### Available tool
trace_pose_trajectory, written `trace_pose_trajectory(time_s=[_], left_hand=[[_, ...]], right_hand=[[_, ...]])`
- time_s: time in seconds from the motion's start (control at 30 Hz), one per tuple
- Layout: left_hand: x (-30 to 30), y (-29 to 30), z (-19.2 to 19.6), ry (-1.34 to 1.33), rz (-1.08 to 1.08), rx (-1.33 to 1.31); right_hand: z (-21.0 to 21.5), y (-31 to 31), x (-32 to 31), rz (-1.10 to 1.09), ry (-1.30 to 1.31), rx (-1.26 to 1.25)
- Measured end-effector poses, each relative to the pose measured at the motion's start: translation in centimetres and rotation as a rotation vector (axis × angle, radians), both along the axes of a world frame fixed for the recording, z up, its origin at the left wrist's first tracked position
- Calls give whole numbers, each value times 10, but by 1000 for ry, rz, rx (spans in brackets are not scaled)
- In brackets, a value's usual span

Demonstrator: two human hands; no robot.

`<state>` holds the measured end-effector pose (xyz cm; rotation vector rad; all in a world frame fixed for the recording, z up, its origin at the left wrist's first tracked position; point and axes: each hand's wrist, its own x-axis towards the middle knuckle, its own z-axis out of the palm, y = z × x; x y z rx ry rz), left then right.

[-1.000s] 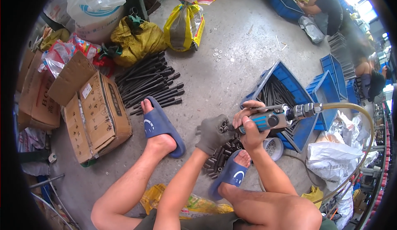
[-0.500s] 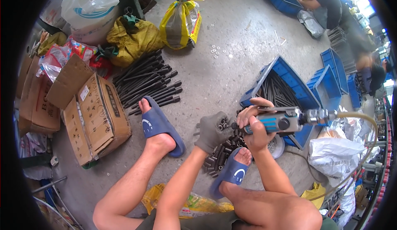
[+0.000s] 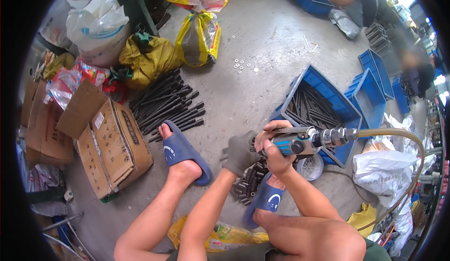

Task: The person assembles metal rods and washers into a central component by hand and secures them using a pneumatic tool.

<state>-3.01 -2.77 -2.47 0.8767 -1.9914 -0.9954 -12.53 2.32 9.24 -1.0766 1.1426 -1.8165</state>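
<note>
My left hand [image 3: 241, 154], in a grey work glove, is closed over something I cannot make out. Its fingers curl at the front end of an air tool, which hides what lies in the palm. My right hand [image 3: 277, 152], bare, wraps round this silver-and-blue air tool [image 3: 300, 142], fingers over its top lever. The tool lies roughly level, its front end toward the glove, and a yellowish hose [image 3: 391, 132] runs from its rear coupling. Below the hands is a heap of short dark metal sleeves [image 3: 253, 181]. A white bowl of small metal parts [image 3: 317, 168] stands just right of my right wrist.
A blue crate [image 3: 344, 102] with dark rods is beyond my right hand; more blue crates stand behind it. Long black rods [image 3: 171, 104] lie by an open cardboard box [image 3: 115, 143] at left. Washers [image 3: 240, 65] are scattered on the floor. Another person [image 3: 358, 0] sits far right.
The air tool and my right hand have moved left, up against the gloved hand. Small rings seen in the glove's palm before are now hidden. The whole view has shifted slightly.
</note>
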Motion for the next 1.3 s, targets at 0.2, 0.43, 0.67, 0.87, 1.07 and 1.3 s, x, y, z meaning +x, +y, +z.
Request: trace_pose_trajectory(time_s=[0.2,0.43,0.67,0.87,1.07,1.3], left_hand=[[-6,-3,-8,-52,-50,-14],[-8,-22,23,-98,-71,-113],[3,-80,63,-499,-119,-203],[95,-202,42,-868,129,-441],[166,-263,23,-904,405,-262],[213,-251,-15,-638,490,-382]], right_hand=[[-3,3,-6,46,-28,-47],[11,-2,-10,-63,-49,-66],[57,43,-84,-322,-171,-310],[-10,191,-169,-825,-726,158],[-87,350,-145,-1180,-979,931],[-157,513,-42,-791,-947,1605]])
